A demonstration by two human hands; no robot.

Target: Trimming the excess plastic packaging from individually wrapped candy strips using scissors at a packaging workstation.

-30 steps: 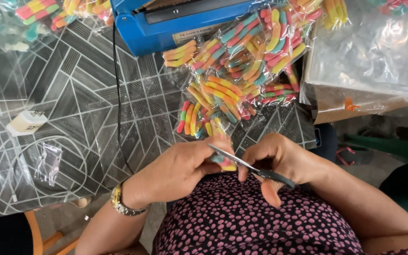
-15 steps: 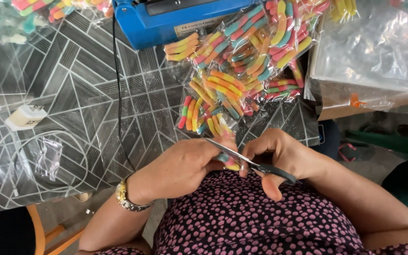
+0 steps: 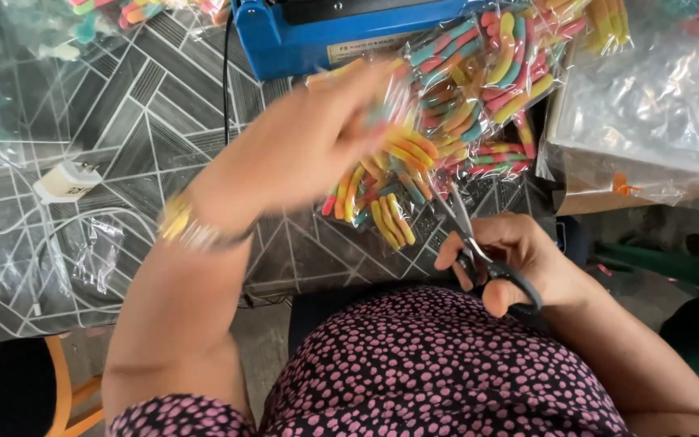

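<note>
My dress [image 3: 446,364] is dark with pink dots; the candies [image 3: 390,218] are yellow, pink and teal (striped), the surface [image 3: 123,105] grey geometric, the machine [image 3: 285,32] blue.

From my feed: the left hand [image 3: 301,154] is bare and motion-blurred, no rings I can make out. On its wrist, a watch or bracelet [image 3: 184,228], gold and silver toned, links smeared by the blur. The right hand [image 3: 519,259] is bare too, nothing on the wrist. Both forearms uncovered. Garment [image 3: 446,372]: dark fabric with a dense pink dot print, across the torso and over the left upper arm as a short sleeve.
</note>
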